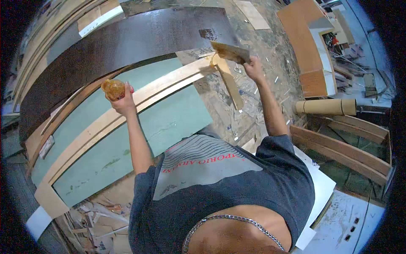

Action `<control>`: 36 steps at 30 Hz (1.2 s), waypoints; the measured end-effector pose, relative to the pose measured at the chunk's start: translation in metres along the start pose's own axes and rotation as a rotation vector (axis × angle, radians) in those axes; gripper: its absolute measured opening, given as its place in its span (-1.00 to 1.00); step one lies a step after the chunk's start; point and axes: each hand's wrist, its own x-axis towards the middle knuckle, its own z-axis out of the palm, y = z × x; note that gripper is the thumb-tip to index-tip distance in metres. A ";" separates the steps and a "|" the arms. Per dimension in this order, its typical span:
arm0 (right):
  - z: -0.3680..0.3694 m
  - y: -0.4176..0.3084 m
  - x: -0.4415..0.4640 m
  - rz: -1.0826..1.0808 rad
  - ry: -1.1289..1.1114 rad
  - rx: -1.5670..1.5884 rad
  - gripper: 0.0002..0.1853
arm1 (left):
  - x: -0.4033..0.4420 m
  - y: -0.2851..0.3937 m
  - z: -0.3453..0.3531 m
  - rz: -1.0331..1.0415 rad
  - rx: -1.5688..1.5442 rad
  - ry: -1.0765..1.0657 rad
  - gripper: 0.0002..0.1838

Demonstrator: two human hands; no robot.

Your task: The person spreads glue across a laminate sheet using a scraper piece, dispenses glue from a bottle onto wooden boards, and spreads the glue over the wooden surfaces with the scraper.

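Note:
My left hand (122, 101) is wrapped round a cup-like container (113, 88) smeared with amber, glue-like paste, held above the wooden frame. My right hand (253, 69) grips one end of a flat, brown-stained spreader (230, 53), its other end pointing left over the frame's end. Amber paste shows around the corner of the pale wooden frame (169, 80), just below the spreader. Pale green panels (131, 152) lie along both sides of the frame's long strip. Beyond them stretches a dark brown curved board (122, 40) with a wet-looking dark patch near its right end.
Scraps and dust litter the floor (270, 46). To the right are an orange-brown wooden piece (302, 34), a cardboard roll (325, 106) and a slatted wooden frame (342, 144). Long planks (46, 42) lie at the upper left. Wood offcuts (101, 220) are piled at the lower left.

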 end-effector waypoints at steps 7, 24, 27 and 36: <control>0.055 -0.056 -0.012 -0.229 -0.096 -0.315 -0.51 | 0.006 -0.015 0.002 0.040 0.209 0.008 -0.09; 0.178 -0.143 -0.054 -0.344 -0.024 -0.386 -0.52 | 0.001 -0.008 0.001 -0.005 0.095 0.015 -0.13; 0.166 -0.118 -0.055 -0.151 0.327 -0.053 -0.56 | -0.001 -0.001 -0.001 -0.027 0.130 0.009 -0.11; 0.156 -0.009 -0.068 0.402 0.836 0.268 -0.77 | -0.005 0.013 -0.004 -0.061 0.090 -0.016 -0.14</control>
